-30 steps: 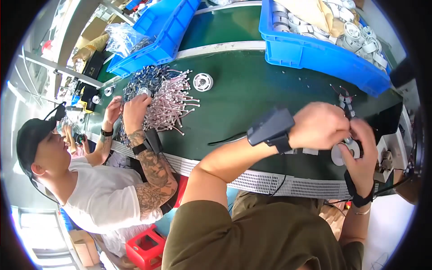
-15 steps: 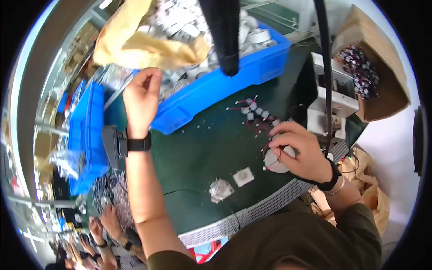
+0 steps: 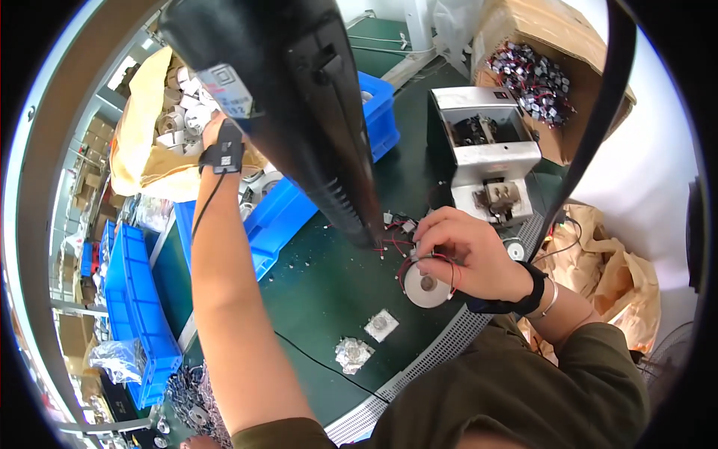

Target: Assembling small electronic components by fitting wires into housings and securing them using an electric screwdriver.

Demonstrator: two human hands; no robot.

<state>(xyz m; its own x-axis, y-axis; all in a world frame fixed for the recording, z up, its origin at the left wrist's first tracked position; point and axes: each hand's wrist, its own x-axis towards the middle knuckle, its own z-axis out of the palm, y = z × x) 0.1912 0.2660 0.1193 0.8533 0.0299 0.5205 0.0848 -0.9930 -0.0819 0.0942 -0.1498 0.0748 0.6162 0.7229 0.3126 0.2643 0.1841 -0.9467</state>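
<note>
My left hand [image 3: 214, 129] reaches among white round plastic parts [image 3: 179, 120] in a yellowish bag [image 3: 129, 153] at the far left. Its fingers are mostly hidden among the parts and behind a black overhead device. Over the near right of the green table, my right hand [image 3: 471, 253] is closed in a pinch on a small part with red and black wires. The wires loop over a white round plastic piece [image 3: 427, 293] just below the fingertips. More small wired parts [image 3: 400, 223] lie just beyond that hand.
The black device [image 3: 292, 97] hangs over the blue bin [image 3: 280, 217]. A grey metal machine [image 3: 490, 153] stands at the back right, before a cardboard box [image 3: 591, 112] of wired parts. Crumpled foil [image 3: 352, 355] and a small square piece [image 3: 381, 325] lie near the table's front edge.
My left hand has moved from above the bin's near edge into the bag of white parts. The view has shifted, and the black device covers more of it. My right hand stays by the white piece.
</note>
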